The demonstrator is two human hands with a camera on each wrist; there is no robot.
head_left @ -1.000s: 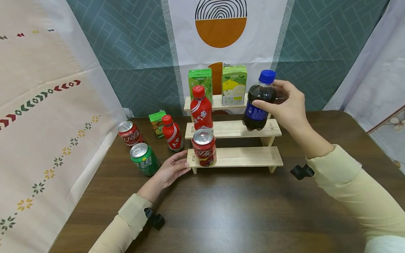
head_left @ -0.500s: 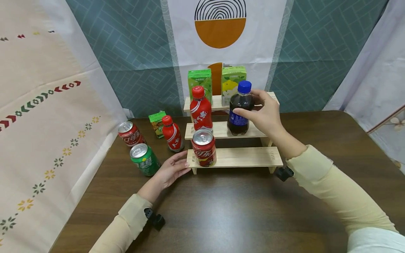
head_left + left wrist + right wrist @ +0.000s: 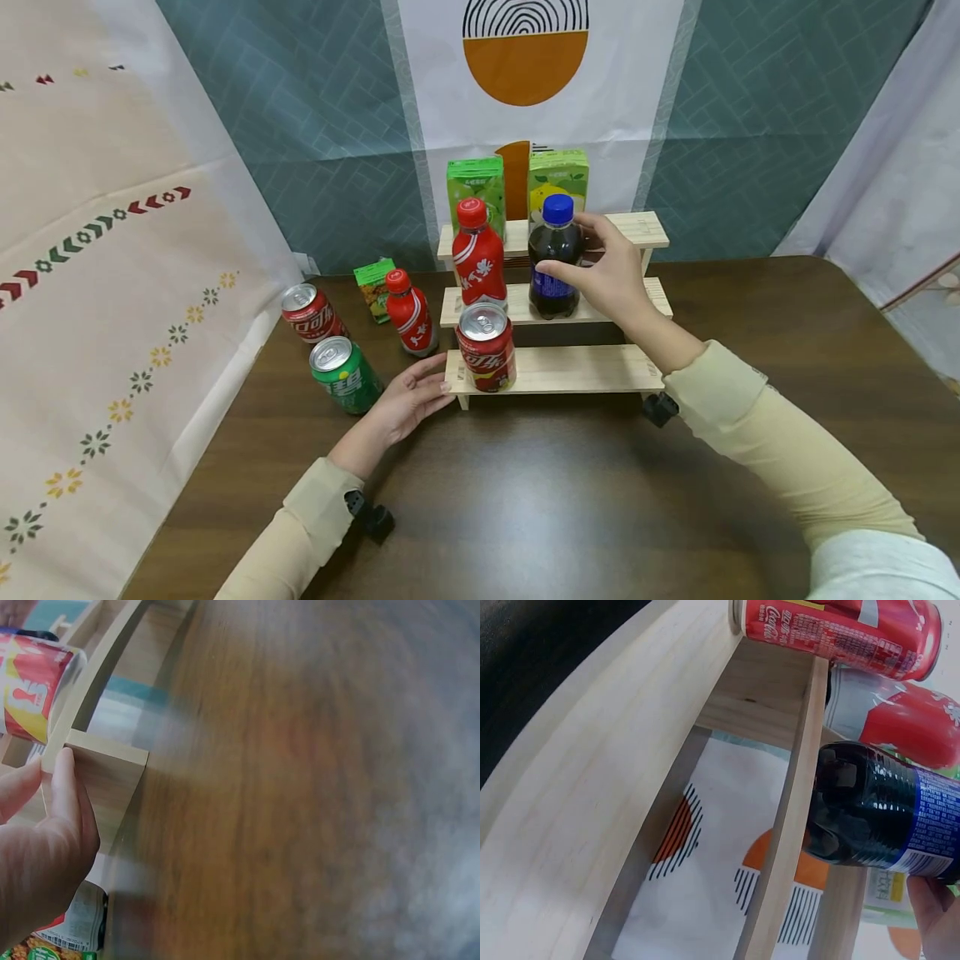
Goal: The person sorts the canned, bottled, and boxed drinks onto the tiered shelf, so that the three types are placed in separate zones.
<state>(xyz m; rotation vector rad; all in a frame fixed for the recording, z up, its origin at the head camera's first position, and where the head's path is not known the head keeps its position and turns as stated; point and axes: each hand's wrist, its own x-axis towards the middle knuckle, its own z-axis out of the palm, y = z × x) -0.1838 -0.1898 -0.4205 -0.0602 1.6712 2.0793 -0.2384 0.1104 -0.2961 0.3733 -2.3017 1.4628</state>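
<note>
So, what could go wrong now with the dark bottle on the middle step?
1. The dark cola bottle stands close to the red bottle; the right hand, letting go of its grip, might knock either over.
2. The left hand only touches the wooden rack, so it might shift.

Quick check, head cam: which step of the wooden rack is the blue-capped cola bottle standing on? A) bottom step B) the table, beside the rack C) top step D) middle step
D: the blue-capped cola bottle stands on the middle step, beside the red bottle, with the right hand gripping it; the red can has the bottom step.
</note>
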